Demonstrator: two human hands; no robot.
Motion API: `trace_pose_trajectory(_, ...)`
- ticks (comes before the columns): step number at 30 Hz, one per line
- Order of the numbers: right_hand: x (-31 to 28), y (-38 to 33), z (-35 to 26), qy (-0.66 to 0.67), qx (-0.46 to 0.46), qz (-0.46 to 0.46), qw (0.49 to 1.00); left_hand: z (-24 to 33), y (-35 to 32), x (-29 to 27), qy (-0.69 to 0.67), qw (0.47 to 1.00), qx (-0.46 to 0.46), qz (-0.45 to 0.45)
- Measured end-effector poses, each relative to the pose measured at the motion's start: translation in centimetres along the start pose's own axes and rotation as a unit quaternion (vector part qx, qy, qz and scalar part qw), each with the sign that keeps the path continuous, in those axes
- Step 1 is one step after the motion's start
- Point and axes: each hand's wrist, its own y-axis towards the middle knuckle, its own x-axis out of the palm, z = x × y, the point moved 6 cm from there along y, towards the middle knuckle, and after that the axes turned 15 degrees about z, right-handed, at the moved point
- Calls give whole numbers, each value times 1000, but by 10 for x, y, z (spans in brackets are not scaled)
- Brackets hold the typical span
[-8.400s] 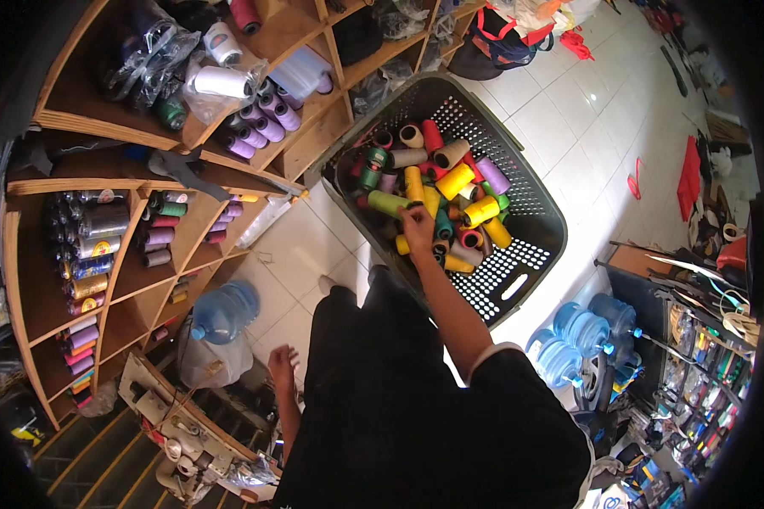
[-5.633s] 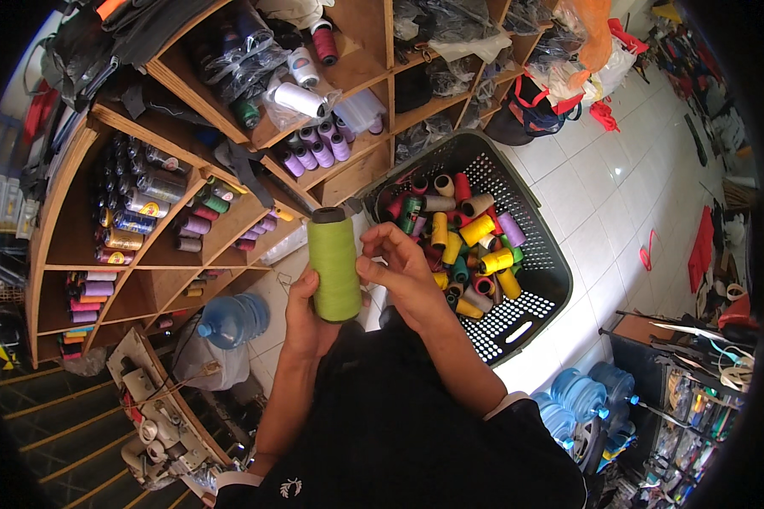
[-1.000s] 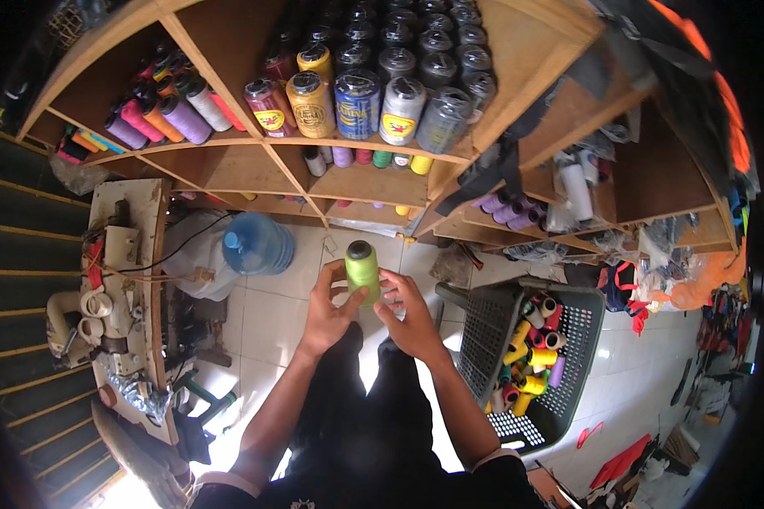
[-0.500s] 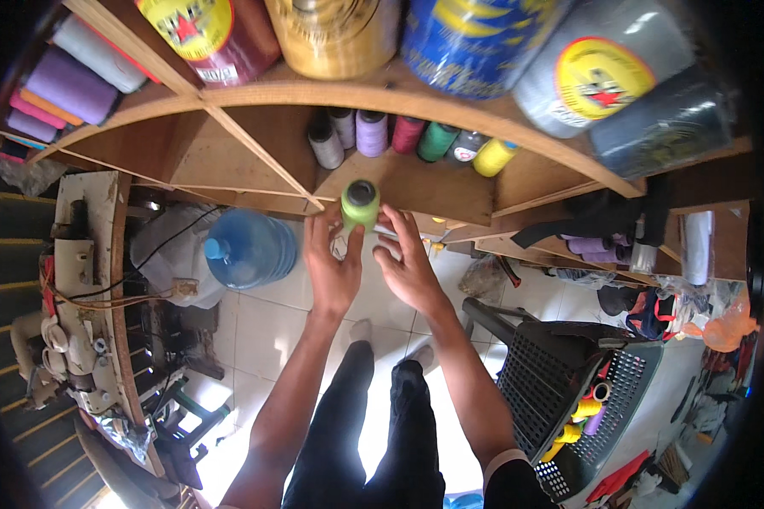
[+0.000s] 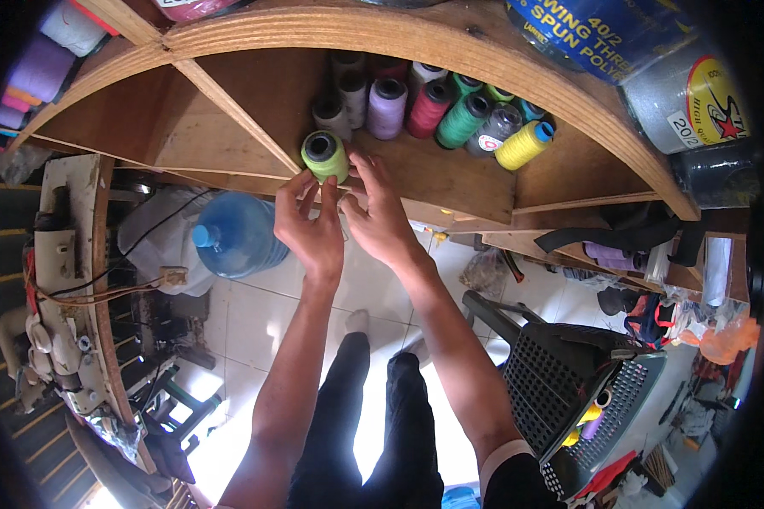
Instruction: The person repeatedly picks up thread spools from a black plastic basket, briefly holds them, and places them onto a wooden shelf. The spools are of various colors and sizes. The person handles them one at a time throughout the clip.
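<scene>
Head view: left hand [image 5: 310,229] and right hand [image 5: 380,222] both pinch green thread spool [image 5: 325,155] at shelf [image 5: 450,182] edge. Likely light, firm; wound thread grippy, so grasp the sides.

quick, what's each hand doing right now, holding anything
Left hand: fingertips on the green thread spool at the wooden shelf edge, grip loose.
Right hand: fingers spread beside the spool; contact cannot be told.

Wooden shelving [image 5: 450,182] is being seen at the far side; pale floor tiles [image 5: 255,314] are being lit brightly near the lower edge.
</scene>
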Motion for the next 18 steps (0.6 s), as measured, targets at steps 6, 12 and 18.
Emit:
trace_pose_trajectory(6,0,-4,2,-6,2,8,1000,-2,-3,0,34,999,22,10)
trace_pose_trajectory(12,-4,-12,-2,22,48,29,998,-14,-5,-3,56,997,45,7)
trace_pose_trajectory(18,-11,-18,-7,31,48,44,997,-7,-4,-7,107,988,107,-20)
